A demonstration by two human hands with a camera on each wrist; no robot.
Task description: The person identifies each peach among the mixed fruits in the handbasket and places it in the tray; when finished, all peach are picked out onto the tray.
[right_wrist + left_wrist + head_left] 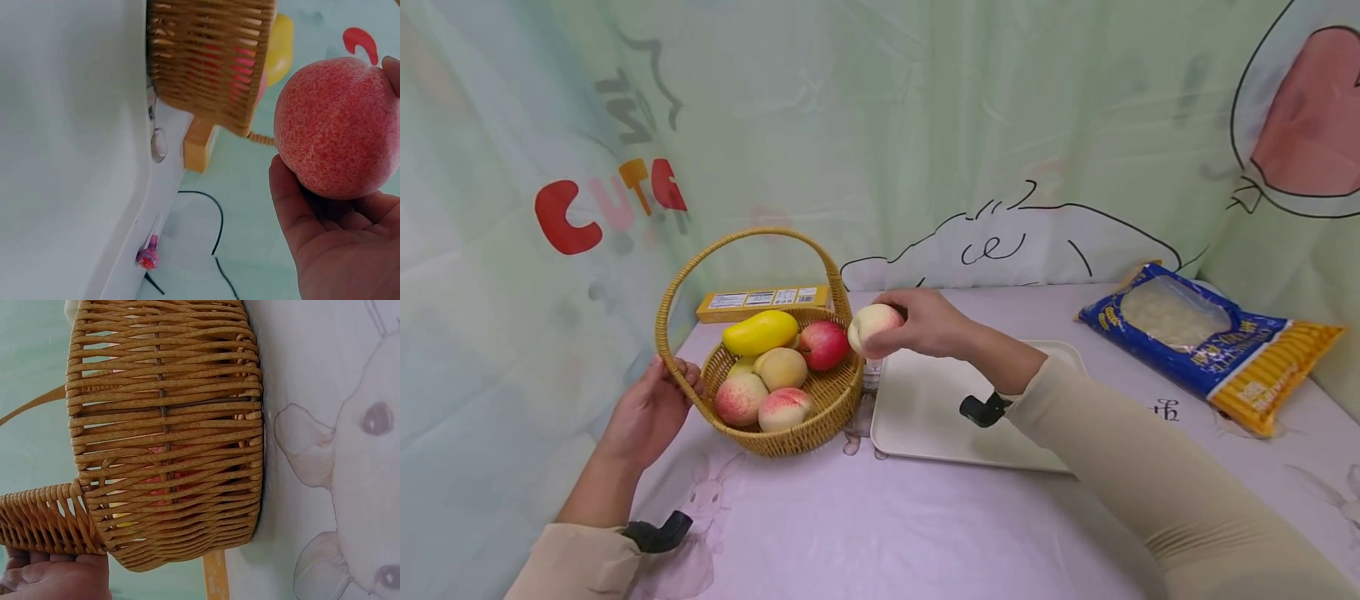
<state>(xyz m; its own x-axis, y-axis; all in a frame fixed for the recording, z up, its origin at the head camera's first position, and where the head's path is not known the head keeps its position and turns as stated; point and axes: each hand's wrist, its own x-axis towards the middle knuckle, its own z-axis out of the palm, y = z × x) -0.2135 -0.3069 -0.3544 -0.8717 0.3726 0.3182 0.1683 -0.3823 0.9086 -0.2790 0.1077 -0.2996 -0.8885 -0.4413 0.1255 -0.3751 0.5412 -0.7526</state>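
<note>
My right hand holds a pink-and-cream peach in the air, just off the right rim of a wicker basket. Up close in the right wrist view, the thumb and fingers grip that peach. My left hand grips the basket's arched handle low on its left side; the left wrist view shows fingers behind the woven handle. Inside the basket lie a yellow mango, a red apple, a yellowish round fruit and two peaches, with another fruit partly hidden beneath.
A white tray lies right of the basket, under my right forearm. Behind the basket is a flat yellow box. At the far right rests a blue-and-yellow plastic bag. Printed curtains stand close behind and at the left.
</note>
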